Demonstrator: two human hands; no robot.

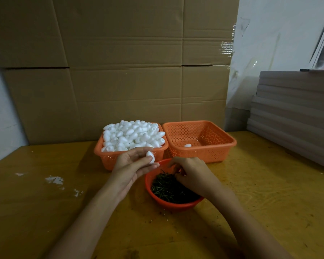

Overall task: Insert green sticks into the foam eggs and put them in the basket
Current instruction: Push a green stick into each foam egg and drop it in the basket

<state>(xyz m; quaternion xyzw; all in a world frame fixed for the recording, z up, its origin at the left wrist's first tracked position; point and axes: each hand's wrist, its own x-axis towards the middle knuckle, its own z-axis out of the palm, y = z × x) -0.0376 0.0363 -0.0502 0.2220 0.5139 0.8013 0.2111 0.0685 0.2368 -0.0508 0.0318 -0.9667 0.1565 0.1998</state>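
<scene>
Right now the step is picking a stick. Both bare arms reach forward over the yellow counter. Closest is the red bowl, full of thin green sticks. The right hand is palm down over the far side of the bowl, with its fingers curled down into the sticks. I cannot tell if it has pinched one yet, because the fingertips are hidden. Just beside it, the left hand is turned palm up and holds one foam egg between thumb and fingers, near the bowl's far left rim. I see no stick in that egg.

Next, I think the right hand needs to lift out just one stick, point its end at the egg, and push it in straight and gently, since foam can crumble. Some white crumbs lie on the counter to the left.

Behind the hands sits the full basket, heaped with white eggs. Right beside it, the other orange basket holds one lone egg, so the job looks only just begun. Tall cardboard stands at the back.
</scene>
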